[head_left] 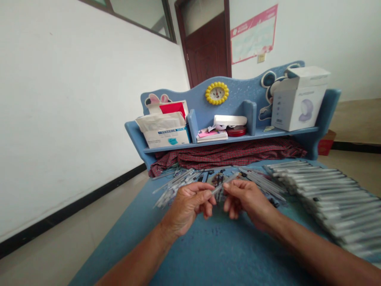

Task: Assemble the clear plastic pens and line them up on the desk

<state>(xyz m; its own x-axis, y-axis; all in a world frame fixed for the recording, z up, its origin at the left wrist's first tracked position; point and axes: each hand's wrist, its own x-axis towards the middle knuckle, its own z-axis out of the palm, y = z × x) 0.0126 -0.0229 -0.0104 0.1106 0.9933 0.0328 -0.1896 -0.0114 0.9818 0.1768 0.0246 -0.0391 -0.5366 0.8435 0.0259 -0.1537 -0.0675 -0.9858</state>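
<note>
Between my two hands a slim translucent pen barrel (pixel 219 188) slants up to the right. My left hand (pixel 190 204) pinches its lower end between thumb and forefinger. Thumb and fingertips of my right hand (pixel 246 198) are closed on the barrel nearer its upper end. Behind my left hand lies a loose pile of clear and whitish pen parts (pixel 174 188). More long clear barrels (pixel 263 183) fan out behind my right hand. Small black pieces (pixel 220 176) lie between the piles, partly hidden by my hands.
A large stack of pens (pixel 336 202) covers the blue table's (pixel 196 254) right side. At the back stands a blue shelf (pixel 193 125) with a mask box (pixel 166 135), a white carton (pixel 299 103) and a yellow clock (pixel 217 93). A checked cloth (pixel 226 153) is bunched beneath it.
</note>
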